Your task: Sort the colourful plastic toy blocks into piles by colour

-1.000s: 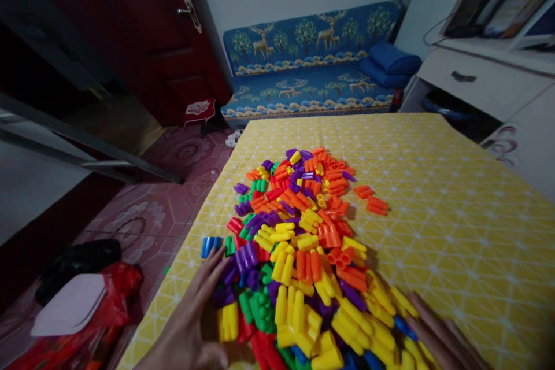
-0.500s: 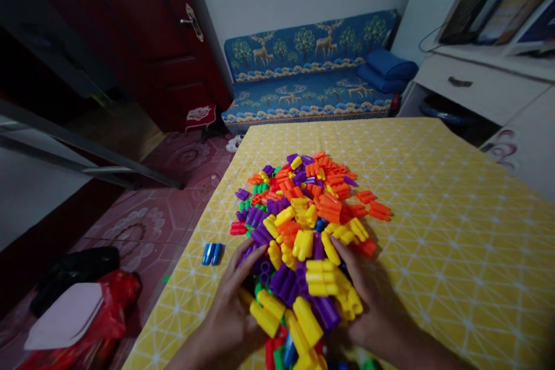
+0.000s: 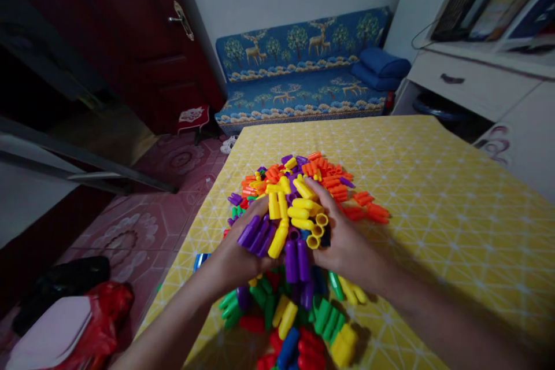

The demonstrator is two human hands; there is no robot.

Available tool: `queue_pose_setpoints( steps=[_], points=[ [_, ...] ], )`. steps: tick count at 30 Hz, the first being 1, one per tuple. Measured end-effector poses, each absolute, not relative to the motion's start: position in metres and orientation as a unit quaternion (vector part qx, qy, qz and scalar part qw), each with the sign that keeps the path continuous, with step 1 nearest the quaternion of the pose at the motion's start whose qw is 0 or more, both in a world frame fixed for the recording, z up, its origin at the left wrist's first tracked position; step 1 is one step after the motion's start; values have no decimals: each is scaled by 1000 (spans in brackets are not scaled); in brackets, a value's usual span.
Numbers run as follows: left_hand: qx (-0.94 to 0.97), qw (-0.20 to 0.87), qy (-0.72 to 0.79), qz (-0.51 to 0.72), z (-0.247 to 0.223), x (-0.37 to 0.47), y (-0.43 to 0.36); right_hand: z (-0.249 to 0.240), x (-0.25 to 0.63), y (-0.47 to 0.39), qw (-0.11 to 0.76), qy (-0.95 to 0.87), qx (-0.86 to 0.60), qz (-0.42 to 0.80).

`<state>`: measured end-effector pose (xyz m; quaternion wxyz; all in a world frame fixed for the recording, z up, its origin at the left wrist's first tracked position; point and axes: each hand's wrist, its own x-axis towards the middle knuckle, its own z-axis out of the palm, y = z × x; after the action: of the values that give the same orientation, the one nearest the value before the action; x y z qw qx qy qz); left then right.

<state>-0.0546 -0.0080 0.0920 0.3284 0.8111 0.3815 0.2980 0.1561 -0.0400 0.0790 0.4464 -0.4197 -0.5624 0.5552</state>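
From my distant place I see the left grip [image 3: 245,257] and the right grip [image 3: 344,243] cupped toward each other, holding between them a bunch of yellow pieces [image 3: 301,213] and purple pieces [image 3: 297,261] over the counter [image 3: 433,202]. Behind this bunch lie many orange pieces [image 3: 333,172]. On the near side, green pieces [image 3: 329,319] and red pieces [image 3: 311,350] lie mixed. One blue piece [image 3: 200,261] lies beside my left forearm, partly hidden.
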Motion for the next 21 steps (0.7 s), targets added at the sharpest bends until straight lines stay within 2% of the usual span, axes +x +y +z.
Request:
queue_pose_setpoints(
  steps=[4,9,11,14,16,19,21],
  points=[
    [836,334,371,227,124,-64,9,95,175,-30,383,-629,-455,500],
    [779,481,338,218,142,-65,38,103,188,-11,410,-643,-411,500],
    [763,482,354,247,132,-61,66,94,196,14,444,-652,-434,436],
    [761,379,433,299,99,-53,116,67,216,64,462,-659,-521,284],
    [759,329,499,258,74,-49,144,44,232,95,419,-648,-594,225],
    [756,355,523,171,49,-43,167,18,245,119,319,-624,-678,223],
    [769,352,513,148,44,-40,169,10,243,120,284,-631,-686,225]
  ],
)
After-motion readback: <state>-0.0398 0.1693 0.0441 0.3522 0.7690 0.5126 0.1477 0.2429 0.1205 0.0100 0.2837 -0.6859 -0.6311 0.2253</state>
